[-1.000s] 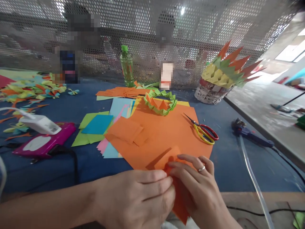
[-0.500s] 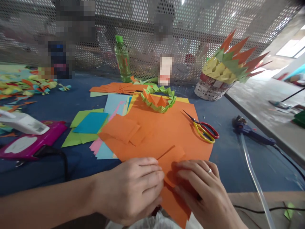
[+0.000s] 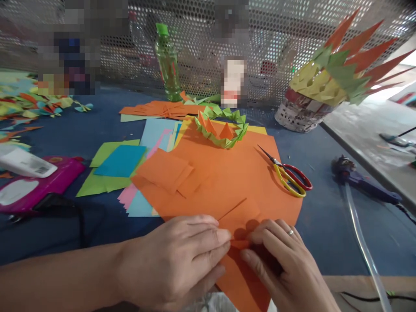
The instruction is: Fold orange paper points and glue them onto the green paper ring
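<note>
An orange piece of paper (image 3: 240, 219) lies at the table's near edge, with a fold raised between my hands. My left hand (image 3: 178, 260) presses its left side, fingers together and curled over it. On the other side my right hand (image 3: 284, 255), with a ring on one finger, pinches the folded edge between thumb and fingers. Beneath is a large orange sheet (image 3: 234, 169), its near corner hanging past the edge. Smaller orange pieces (image 3: 164, 171) rest on its left part. Scissors (image 3: 289, 175) with red and yellow handles lie partly open on its right.
A green and orange folded-paper ring (image 3: 222, 138) sits farther back. Green and blue sheets (image 3: 121, 160) and a magenta device (image 3: 48, 186) are leftward. A glue gun (image 3: 364, 180) with a clear glue stick lies right, below a spiky paper basket (image 3: 312, 99). A green bottle (image 3: 168, 65) stands behind.
The camera view has shifted slightly. My right thumb and fingers have closed in on the paper's edge, and a folded strip now shows between my hands. My left hand still presses the paper.
</note>
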The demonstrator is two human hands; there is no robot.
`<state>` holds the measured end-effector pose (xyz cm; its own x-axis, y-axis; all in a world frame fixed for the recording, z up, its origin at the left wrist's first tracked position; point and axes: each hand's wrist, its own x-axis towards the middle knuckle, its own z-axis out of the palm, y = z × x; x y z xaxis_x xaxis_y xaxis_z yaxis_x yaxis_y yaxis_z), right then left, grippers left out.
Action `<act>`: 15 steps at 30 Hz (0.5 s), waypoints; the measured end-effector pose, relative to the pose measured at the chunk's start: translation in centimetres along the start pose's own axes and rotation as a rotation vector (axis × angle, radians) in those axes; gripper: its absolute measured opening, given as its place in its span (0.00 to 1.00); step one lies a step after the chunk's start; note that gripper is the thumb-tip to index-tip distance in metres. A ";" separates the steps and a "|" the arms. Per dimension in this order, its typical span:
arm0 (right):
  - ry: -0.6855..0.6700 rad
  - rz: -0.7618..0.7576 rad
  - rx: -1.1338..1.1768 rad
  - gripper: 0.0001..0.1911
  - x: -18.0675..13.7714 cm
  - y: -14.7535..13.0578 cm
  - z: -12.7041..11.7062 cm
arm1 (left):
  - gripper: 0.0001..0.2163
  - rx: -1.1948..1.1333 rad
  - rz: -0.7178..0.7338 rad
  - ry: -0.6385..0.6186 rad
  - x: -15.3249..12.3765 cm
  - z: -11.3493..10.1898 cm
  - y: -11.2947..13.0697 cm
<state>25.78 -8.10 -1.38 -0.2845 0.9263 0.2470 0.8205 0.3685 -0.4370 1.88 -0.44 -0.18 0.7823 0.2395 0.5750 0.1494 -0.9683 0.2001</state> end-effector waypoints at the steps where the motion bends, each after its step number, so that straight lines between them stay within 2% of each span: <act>1: -0.003 -0.017 -0.010 0.07 0.1 0.1 -0.1 | 0.10 -0.002 -0.007 0.000 0.0 0.0 0.0; 9: -0.032 -0.119 -0.010 0.08 0.5 0.9 -0.9 | 0.12 -0.051 -0.082 -0.044 0.5 -0.4 0.2; 13: -0.024 -0.106 0.020 0.03 0.5 1.1 -0.9 | 0.12 -0.066 -0.090 -0.064 0.4 -0.2 0.1; 15: -0.004 -0.072 0.015 0.04 0.5 1.0 -0.7 | 0.11 -0.064 -0.072 -0.061 0.3 -0.1 0.0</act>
<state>26.78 -7.31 -1.10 -0.3445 0.8978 0.2745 0.7902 0.4352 -0.4316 2.12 -0.38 0.07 0.8064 0.3021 0.5083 0.1693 -0.9416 0.2910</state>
